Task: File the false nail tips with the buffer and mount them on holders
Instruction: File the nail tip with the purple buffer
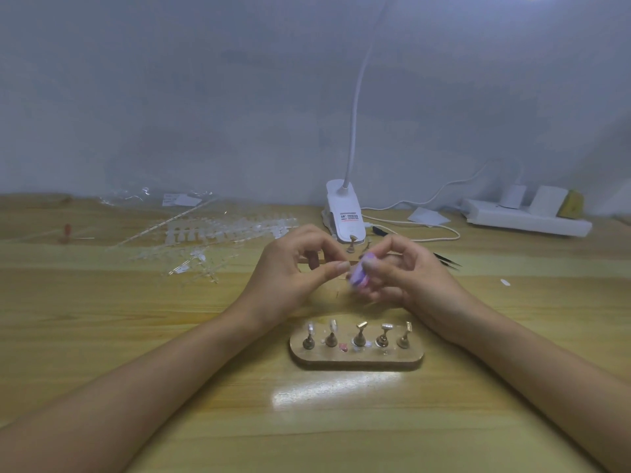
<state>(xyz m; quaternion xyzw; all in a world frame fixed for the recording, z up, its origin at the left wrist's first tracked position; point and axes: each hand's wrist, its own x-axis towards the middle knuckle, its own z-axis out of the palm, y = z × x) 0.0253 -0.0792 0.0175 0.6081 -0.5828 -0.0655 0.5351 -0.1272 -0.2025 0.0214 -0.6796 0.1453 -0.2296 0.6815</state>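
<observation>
The left hand [293, 268] is closed in a pinch, thumb & forefinger pressed on sth too small to make out, prob. a nail tip, so that its edge is offered to the buffer [359, 277]. The purple buffer is gripped in the curled fingers of the right hand [406, 278] and set against the left fingertips, apparently for short strokes. Both are held over the table [170, 336], just behind the holder stand [356, 362], kept near for mounting; its two left pegs seem loaded. Spare tip strips [222, 233] are left w/in reach, beside the lamp base [343, 213].
</observation>
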